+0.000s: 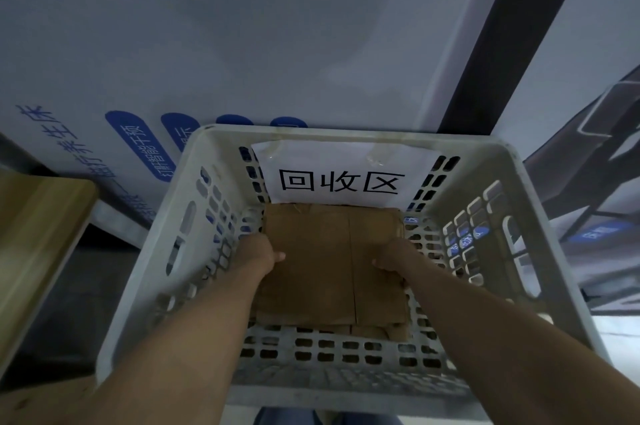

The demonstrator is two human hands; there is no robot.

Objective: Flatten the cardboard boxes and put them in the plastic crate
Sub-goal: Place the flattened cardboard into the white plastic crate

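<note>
My left hand [266, 253] and right hand [394, 260] each grip a side edge of the flattened brown cardboard box [332, 262], low inside the white slotted plastic crate [512, 216]. A white paper sign [343, 175] covers its far wall. A light wooden tabletop [38, 216] sits just left.

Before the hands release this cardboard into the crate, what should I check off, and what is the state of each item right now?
1. Cardboard sheet is flat: ok.
2. Sheet lies within the walls of the crate: ok.
3. Left hand pinches the sheet's left edge: ok.
4. Right hand pinches its right edge: ok.
5. Sheet rests fully on the lower cardboard: cannot tell.
</note>
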